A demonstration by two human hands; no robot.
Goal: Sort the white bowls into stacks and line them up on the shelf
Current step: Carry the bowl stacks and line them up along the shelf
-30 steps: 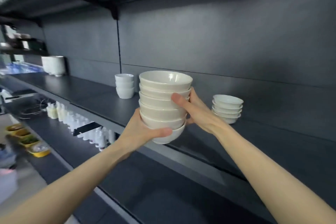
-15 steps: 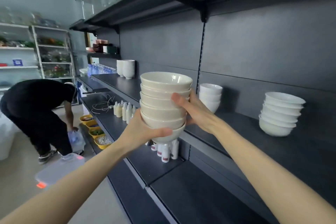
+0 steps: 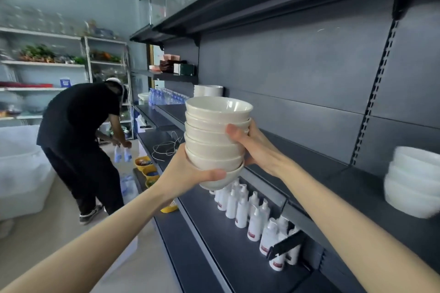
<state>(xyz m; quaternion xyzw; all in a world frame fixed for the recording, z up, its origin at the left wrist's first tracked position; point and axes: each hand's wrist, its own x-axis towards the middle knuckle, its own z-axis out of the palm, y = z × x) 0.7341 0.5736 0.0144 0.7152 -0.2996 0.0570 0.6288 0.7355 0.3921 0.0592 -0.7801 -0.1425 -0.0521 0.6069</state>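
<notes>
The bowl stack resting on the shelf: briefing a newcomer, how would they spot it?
Find the dark grey shelf along the wall, above the white pump bottles. At the far right stands the white bowl stack, untouched; the creamier stack is held by the left hand and right hand.

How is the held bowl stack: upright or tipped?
Upright: the bowl stack sits rims up. Left hand grips its bottom bowl, right hand holds its side, clear of the shelf.

- Stack of six cream-white bowls (image 3: 215,140), nested upright, held in the air before the dark shelf (image 3: 352,188); left hand (image 3: 188,173) cups its base, right hand (image 3: 259,147) grips its side
- Second stack of white bowls (image 3: 414,181), blurred, stands on the shelf at far right
</notes>
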